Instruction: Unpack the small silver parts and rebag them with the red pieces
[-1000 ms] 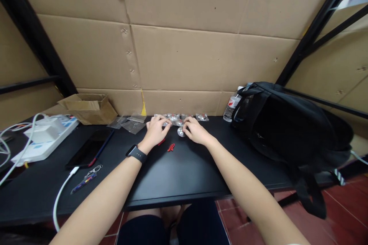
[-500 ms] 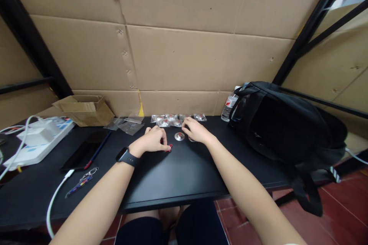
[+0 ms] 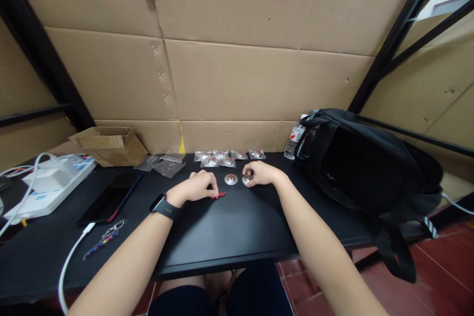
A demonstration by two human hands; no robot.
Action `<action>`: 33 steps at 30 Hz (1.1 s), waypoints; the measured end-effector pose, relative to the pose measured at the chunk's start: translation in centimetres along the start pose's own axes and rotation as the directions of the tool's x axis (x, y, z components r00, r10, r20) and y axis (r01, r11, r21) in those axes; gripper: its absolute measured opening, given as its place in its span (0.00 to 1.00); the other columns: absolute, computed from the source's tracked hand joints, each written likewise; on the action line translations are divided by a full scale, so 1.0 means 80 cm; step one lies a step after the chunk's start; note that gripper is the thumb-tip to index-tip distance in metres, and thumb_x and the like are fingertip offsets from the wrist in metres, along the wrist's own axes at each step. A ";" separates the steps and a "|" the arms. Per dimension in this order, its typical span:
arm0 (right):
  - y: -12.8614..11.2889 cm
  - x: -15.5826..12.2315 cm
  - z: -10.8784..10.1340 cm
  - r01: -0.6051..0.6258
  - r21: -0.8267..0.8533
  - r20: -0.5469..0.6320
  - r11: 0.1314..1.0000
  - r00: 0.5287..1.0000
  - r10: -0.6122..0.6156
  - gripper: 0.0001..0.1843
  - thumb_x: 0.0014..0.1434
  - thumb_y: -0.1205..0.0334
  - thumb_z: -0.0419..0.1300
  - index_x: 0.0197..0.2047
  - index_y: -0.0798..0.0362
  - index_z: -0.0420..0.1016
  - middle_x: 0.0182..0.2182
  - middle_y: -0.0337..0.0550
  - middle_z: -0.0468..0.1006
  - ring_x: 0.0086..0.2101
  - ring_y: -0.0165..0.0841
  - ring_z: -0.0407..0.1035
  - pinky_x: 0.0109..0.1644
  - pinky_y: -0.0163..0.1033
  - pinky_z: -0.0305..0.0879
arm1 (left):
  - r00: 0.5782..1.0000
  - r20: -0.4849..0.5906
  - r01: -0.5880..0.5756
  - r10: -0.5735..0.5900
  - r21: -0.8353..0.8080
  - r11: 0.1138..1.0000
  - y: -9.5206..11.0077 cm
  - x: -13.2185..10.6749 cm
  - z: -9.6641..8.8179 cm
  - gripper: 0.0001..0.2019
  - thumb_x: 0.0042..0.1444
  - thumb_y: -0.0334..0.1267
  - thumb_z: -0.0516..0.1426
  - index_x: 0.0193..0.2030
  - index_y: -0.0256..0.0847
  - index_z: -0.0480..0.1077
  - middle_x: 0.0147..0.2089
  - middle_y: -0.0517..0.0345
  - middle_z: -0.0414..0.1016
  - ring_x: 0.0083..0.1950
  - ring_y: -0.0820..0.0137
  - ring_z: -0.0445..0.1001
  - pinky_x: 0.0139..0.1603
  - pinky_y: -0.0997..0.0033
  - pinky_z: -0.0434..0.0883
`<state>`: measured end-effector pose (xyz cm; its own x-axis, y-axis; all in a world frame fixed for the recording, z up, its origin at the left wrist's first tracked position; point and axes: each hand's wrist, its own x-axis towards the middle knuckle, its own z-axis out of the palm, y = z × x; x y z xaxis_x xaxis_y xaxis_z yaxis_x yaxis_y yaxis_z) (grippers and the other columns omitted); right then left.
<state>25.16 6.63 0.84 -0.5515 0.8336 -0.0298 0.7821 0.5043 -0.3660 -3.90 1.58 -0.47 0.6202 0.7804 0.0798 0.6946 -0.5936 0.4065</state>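
Note:
My left hand (image 3: 198, 186), with a black watch on the wrist, rests on the black table (image 3: 229, 222) with its fingers curled and pinched on a small red piece (image 3: 218, 195). My right hand (image 3: 261, 174) is closed on a small silver disc (image 3: 247, 179). Between the hands a second silver disc (image 3: 230, 178) with a red centre lies on the table. Behind them, several small clear bags with silver and red parts (image 3: 222, 158) lie in a row against the cardboard wall.
A black backpack (image 3: 366, 168) and a water bottle (image 3: 292, 140) stand at the right. At the left are a cardboard box (image 3: 109, 143), empty clear bags (image 3: 163, 164), a dark phone (image 3: 109, 197), a white power strip (image 3: 40, 187), a cable and a keyring (image 3: 105, 235).
My left hand drew back from the bags to the red piece. My right hand came back with a silver disc. One disc now lies between the hands.

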 end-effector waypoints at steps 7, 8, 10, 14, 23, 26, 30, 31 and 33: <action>-0.007 -0.003 -0.009 0.044 0.033 -0.146 0.998 0.989 -0.039 0.20 0.41 0.62 0.74 0.40 0.53 0.81 0.34 0.39 0.78 0.30 0.30 0.70 0.35 0.33 0.63 | 0.996 -0.085 0.003 0.005 0.101 0.995 0.011 -0.001 -0.010 0.10 0.64 0.42 0.52 0.37 0.46 0.75 0.42 0.56 0.80 0.49 0.61 0.74 0.50 0.63 0.62; -0.009 -0.003 -0.009 0.072 0.073 -0.184 0.995 0.981 -0.058 0.20 0.41 0.62 0.74 0.41 0.53 0.80 0.34 0.39 0.78 0.30 0.30 0.70 0.35 0.33 0.64 | 0.992 -0.124 0.009 0.003 0.096 0.995 0.013 0.000 -0.011 0.10 0.65 0.42 0.52 0.38 0.46 0.73 0.41 0.57 0.80 0.47 0.62 0.75 0.49 0.63 0.62; -0.016 -0.002 -0.006 0.143 0.200 -0.232 0.969 0.968 -0.095 0.21 0.43 0.63 0.74 0.43 0.53 0.80 0.37 0.40 0.78 0.30 0.29 0.70 0.34 0.33 0.66 | 0.979 -0.203 0.018 -0.002 0.077 0.997 0.018 0.003 -0.012 0.09 0.66 0.42 0.52 0.39 0.46 0.72 0.41 0.59 0.81 0.46 0.64 0.76 0.50 0.64 0.61; -0.032 0.001 0.003 0.278 0.430 -0.260 0.859 0.949 -0.177 0.24 0.45 0.60 0.73 0.47 0.51 0.79 0.43 0.43 0.78 0.32 0.30 0.73 0.33 0.33 0.70 | 0.931 -0.361 0.058 -0.042 0.034 0.998 0.020 0.010 -0.010 0.07 0.64 0.44 0.56 0.42 0.47 0.73 0.43 0.60 0.82 0.47 0.63 0.78 0.51 0.64 0.61; -0.072 0.012 0.031 0.425 0.583 -0.510 0.693 0.855 -0.095 0.24 0.48 0.56 0.73 0.48 0.50 0.76 0.48 0.47 0.78 0.44 0.37 0.76 0.37 0.35 0.73 | 0.850 -0.519 0.099 -0.090 -0.010 0.995 0.021 0.018 -0.001 0.09 0.66 0.42 0.54 0.43 0.48 0.75 0.49 0.57 0.81 0.53 0.60 0.76 0.52 0.60 0.63; -0.080 0.013 0.037 0.444 0.611 -0.518 0.656 0.850 -0.093 0.24 0.48 0.56 0.73 0.48 0.50 0.75 0.47 0.46 0.79 0.45 0.38 0.76 0.38 0.36 0.74 | 0.843 -0.531 0.060 -0.086 -0.066 0.996 0.023 0.021 0.003 0.10 0.67 0.42 0.52 0.44 0.47 0.74 0.49 0.57 0.80 0.52 0.61 0.76 0.52 0.62 0.65; -0.086 0.012 0.039 0.438 0.620 -0.518 0.650 0.852 -0.080 0.24 0.48 0.55 0.73 0.48 0.49 0.75 0.46 0.45 0.79 0.45 0.39 0.76 0.39 0.37 0.75 | 0.822 -0.565 0.051 -0.077 -0.061 0.997 0.027 0.022 0.007 0.09 0.67 0.41 0.51 0.43 0.46 0.72 0.51 0.54 0.77 0.54 0.61 0.74 0.53 0.61 0.66; -0.087 0.011 0.039 0.439 0.618 -0.520 0.652 0.850 -0.079 0.24 0.48 0.55 0.73 0.48 0.49 0.75 0.46 0.45 0.80 0.45 0.39 0.76 0.39 0.37 0.75 | 0.816 -0.572 0.066 -0.082 -0.049 0.997 0.028 0.022 0.008 0.08 0.67 0.40 0.52 0.44 0.45 0.72 0.51 0.54 0.76 0.54 0.61 0.74 0.53 0.60 0.65; -0.089 0.011 0.038 0.449 0.606 -0.534 0.656 0.841 -0.083 0.23 0.48 0.56 0.73 0.47 0.50 0.76 0.46 0.45 0.80 0.45 0.38 0.77 0.39 0.36 0.74 | 0.807 -0.584 0.090 -0.086 -0.022 0.996 0.030 0.022 0.008 0.07 0.66 0.38 0.53 0.44 0.45 0.72 0.53 0.53 0.75 0.56 0.60 0.73 0.53 0.59 0.63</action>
<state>18.25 3.07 0.59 -0.3737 0.7801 0.5019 0.0898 0.5689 -0.8175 -0.91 1.40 0.02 0.2273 0.7958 0.5613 0.7395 -0.5161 0.4323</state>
